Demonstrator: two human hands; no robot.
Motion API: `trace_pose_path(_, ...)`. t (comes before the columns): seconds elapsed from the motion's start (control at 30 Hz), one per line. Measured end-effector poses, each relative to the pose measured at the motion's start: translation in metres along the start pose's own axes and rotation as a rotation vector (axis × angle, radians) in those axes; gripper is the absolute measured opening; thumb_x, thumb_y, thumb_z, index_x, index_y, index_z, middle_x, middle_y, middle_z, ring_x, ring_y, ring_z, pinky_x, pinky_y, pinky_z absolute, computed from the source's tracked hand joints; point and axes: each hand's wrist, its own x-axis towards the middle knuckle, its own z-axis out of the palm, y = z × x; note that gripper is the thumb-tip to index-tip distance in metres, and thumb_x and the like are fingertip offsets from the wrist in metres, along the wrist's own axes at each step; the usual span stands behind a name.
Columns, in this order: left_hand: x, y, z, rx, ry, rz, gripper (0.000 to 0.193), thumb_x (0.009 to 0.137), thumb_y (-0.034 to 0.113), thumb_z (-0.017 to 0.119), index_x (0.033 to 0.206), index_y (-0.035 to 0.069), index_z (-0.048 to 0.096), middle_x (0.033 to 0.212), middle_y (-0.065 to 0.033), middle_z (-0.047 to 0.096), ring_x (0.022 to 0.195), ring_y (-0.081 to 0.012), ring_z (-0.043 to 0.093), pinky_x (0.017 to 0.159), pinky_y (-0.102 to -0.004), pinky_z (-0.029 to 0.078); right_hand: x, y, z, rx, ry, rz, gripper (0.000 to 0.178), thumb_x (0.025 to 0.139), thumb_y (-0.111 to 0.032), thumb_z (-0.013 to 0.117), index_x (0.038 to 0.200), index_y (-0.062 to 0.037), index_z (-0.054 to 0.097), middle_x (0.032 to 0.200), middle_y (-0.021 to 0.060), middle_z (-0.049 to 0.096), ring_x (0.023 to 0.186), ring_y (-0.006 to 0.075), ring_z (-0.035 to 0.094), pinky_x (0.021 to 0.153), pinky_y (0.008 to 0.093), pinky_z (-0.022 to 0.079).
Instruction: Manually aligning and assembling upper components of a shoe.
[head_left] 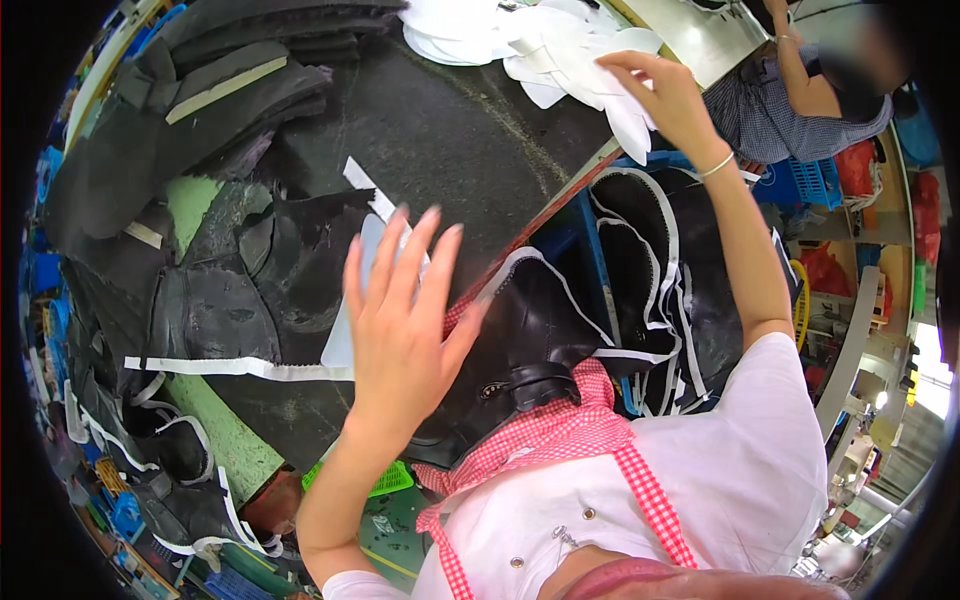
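Above a dark tabletop (440,130), the left hand (398,325) is spreading; a co-worker's head (868,55) is blurring at two o'clock; whether the right hand (668,98) is pinching cannot be told.

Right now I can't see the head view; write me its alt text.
A person's bare right hand is at a loose pile of thin white cut pieces on a dark tabletop. The open left hand is spread over a flat pale-blue piece beside black leather-like pieces edged in white.
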Motion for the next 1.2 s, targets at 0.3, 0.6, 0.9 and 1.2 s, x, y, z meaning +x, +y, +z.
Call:
trace_pose_path(0.3, 0.175, 0.021, 0.092, 0.01, 0.247, 0.426, 0.047, 0.091, 0.028, 0.062, 0.13, 0.003, 0.053, 0.14, -0.0118, 0.05, 0.134, -0.0279, 0.043, 0.113, -0.0445, 0.03, 0.024, 0.101, 0.017, 0.039, -0.215, -0.043, 0.048, 0.083, -0.022, 0.075, 0.127, -0.0119, 0.058, 0.12, 0.0082, 0.063, 0.109, 0.023, 0.059, 0.096, 0.0369, 0.047)
trace_pose_path(0.6, 0.194, 0.018, 0.123, 0.1, 0.232, 0.34, 0.05, 0.091, 0.034, 0.061, 0.132, 0.007, 0.051, 0.14, -0.011, 0.049, 0.132, -0.027, 0.045, 0.112, -0.0412, 0.035, 0.037, 0.11, 0.007, 0.035, -0.449, -0.072, 0.038, 0.076, -0.029, 0.081, 0.105, -0.0103, 0.064, 0.092, 0.0068, 0.062, 0.093, 0.0233, 0.06, 0.083, 0.0309, 0.049)
trace_pose_path(0.9, 0.192, 0.017, 0.123, 0.135, 0.252, 0.337, 0.05, 0.092, 0.034, 0.058, 0.134, 0.008, 0.049, 0.141, -0.0104, 0.048, 0.132, -0.0266, 0.045, 0.112, -0.041, 0.034, 0.026, 0.074, 0.012, -0.141, -0.22, -0.243, 0.044, 0.076, -0.021, 0.078, 0.117, -0.0142, 0.064, 0.127, 0.0037, 0.064, 0.102, 0.0267, 0.065, 0.092, 0.0384, 0.052)
trace_pose_path(1.2, 0.193, 0.018, 0.125, 0.134, 0.261, 0.327, 0.051, 0.093, 0.033, 0.057, 0.136, 0.008, 0.048, 0.144, -0.0095, 0.047, 0.134, -0.025, 0.043, 0.114, -0.0416, 0.032, 0.015, 0.081, 0.018, -0.085, -0.164, -0.181, 0.031, 0.086, -0.034, 0.069, 0.113, -0.0179, 0.07, 0.101, 0.0079, 0.073, 0.083, 0.0247, 0.071, 0.076, 0.0316, 0.057)
